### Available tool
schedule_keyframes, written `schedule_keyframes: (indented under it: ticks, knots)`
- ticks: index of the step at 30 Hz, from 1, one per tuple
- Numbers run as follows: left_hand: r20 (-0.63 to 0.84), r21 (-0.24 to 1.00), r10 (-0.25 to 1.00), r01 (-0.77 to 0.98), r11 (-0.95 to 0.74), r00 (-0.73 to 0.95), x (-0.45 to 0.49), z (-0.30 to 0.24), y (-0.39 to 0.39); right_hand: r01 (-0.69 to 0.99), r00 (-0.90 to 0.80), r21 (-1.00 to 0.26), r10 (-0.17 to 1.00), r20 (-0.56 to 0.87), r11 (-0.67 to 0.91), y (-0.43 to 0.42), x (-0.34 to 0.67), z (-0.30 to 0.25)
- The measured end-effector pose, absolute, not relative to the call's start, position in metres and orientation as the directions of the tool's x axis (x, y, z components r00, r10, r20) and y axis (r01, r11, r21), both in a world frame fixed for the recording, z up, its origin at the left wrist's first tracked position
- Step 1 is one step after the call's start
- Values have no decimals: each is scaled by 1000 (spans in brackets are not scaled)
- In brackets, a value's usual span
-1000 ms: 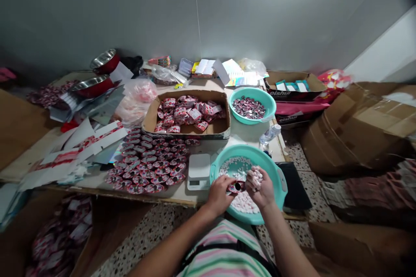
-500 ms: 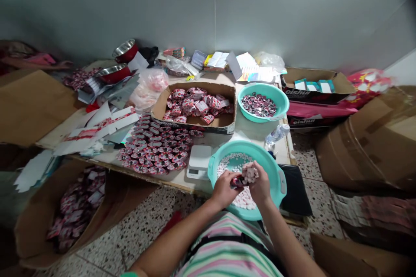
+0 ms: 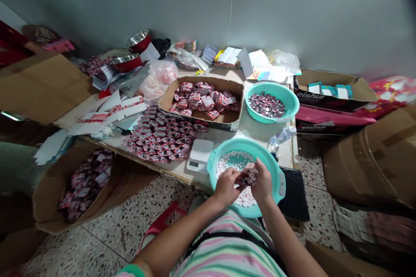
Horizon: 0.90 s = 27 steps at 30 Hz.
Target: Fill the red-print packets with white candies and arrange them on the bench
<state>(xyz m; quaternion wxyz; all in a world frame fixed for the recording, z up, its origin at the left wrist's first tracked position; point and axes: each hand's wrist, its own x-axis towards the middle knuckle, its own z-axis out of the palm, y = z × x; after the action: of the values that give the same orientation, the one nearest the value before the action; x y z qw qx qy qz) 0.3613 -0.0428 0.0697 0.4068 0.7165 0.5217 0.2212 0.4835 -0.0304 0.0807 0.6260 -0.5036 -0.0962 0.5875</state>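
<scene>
My left hand [image 3: 227, 187] is closed around a small red-patterned container [image 3: 241, 180], over the near turquoise basin [image 3: 212, 169]. Cupped in my right hand [image 3: 263, 181] is a handful of small pale pinkish pieces [image 3: 251, 174], right up against the container's mouth. Loose white pieces [image 3: 245, 198] of the same sort lie in the basin. Fingers hide much of the container, so how full it is cannot be seen. To the left, many similar red-patterned containers [image 3: 162, 140] stand in close rows beside a white digital scale [image 3: 201, 151].
Behind the rows sits a cardboard tray [image 3: 232, 126] of red-patterned packs. A second turquoise basin [image 3: 294, 108] holds dark pink-and-silver discs. A clear bottle [image 3: 282, 136] lies near the right table edge. Below left, a large carton [image 3: 45, 207] holds more packs; a red stool [image 3: 165, 216] stands under the table.
The handful in my right hand has come down onto the container, which has tilted up in my left hand. The camera view has turned slightly left.
</scene>
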Motion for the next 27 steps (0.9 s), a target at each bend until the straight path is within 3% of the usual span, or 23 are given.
schedule_keyframes:
  ticks: [21,27]
  knots:
    - [-111,909,960,417,-7,258,374,61,-48,-382,350,-909,885,-307,-164,-39,493,84]
    - [-108,912,971,410,11,214,377,61,-53,-348,272,-921,921,-279,-176,-41,492,86]
